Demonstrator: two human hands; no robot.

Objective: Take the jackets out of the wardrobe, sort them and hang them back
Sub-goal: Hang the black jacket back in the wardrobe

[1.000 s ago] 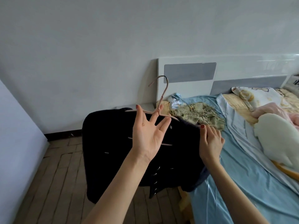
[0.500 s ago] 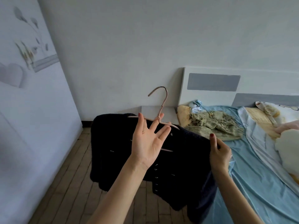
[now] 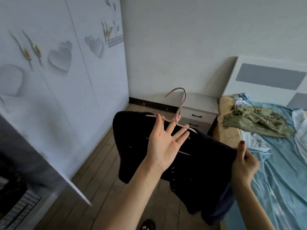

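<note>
A black buttoned jacket [image 3: 132,130] hangs on a thin pink hanger [image 3: 181,103] in mid-air in front of me. My left hand [image 3: 166,143] is held palm up with straight, spread fingers, and the hanger's arms rest across the fingertips. My right hand [image 3: 244,160] pinches the jacket's right shoulder edge beside the bed. The white wardrobe [image 3: 66,80] with heart and flower decals stands at the left. Its nearest door [image 3: 49,163] is swung open, and dark and checked clothes [image 3: 20,205] show inside.
A bed with a blue sheet [image 3: 282,171] fills the right side, with a green fringed garment [image 3: 257,120] lying on it. A white nightstand [image 3: 199,105] stands between bed and wall. Wooden floor runs below, with a dark slipper [image 3: 147,224] near my feet.
My view has swung left from the bed, bringing the wardrobe and its open door into sight. Both hands keep their hold on the hanger and jacket.
</note>
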